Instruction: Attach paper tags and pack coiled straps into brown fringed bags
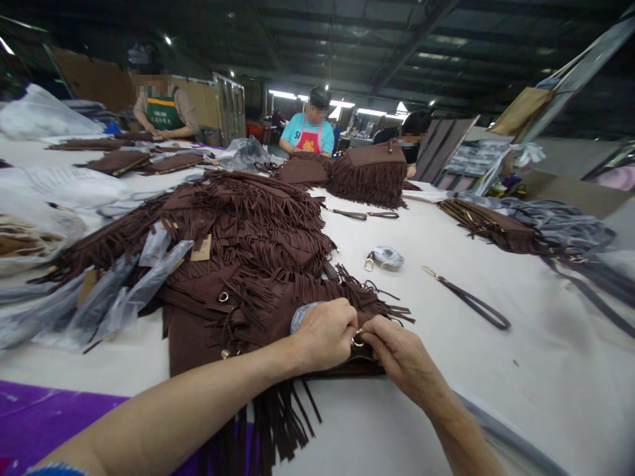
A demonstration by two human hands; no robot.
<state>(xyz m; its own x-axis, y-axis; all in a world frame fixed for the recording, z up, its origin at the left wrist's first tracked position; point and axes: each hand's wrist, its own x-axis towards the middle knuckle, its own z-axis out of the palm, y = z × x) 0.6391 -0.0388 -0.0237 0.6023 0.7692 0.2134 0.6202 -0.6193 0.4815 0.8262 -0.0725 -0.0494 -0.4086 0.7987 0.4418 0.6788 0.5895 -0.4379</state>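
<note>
A dark brown fringed bag (198,337) lies flat on the table in front of me, its long fringe hanging toward me. My left hand (325,334) is closed over a plastic-wrapped coiled strap (303,316) at the bag's right side. Right beside it, my right hand (397,350) pinches at a gold metal clasp (357,339) by the bag's edge. Fingers cover most of the clasp, so whether it is hooked to the bag cannot be seen. A gold ring (223,297) shows on the bag's left part.
More fringed bags (248,205) pile up behind. Another wrapped strap (387,258) and a wrist strap (471,301) lie to the right, with bags and straps (496,225) beyond. Plastic-wrapped pieces (109,297) are at left. Several co-workers, one in a red apron (308,140), stand across the table.
</note>
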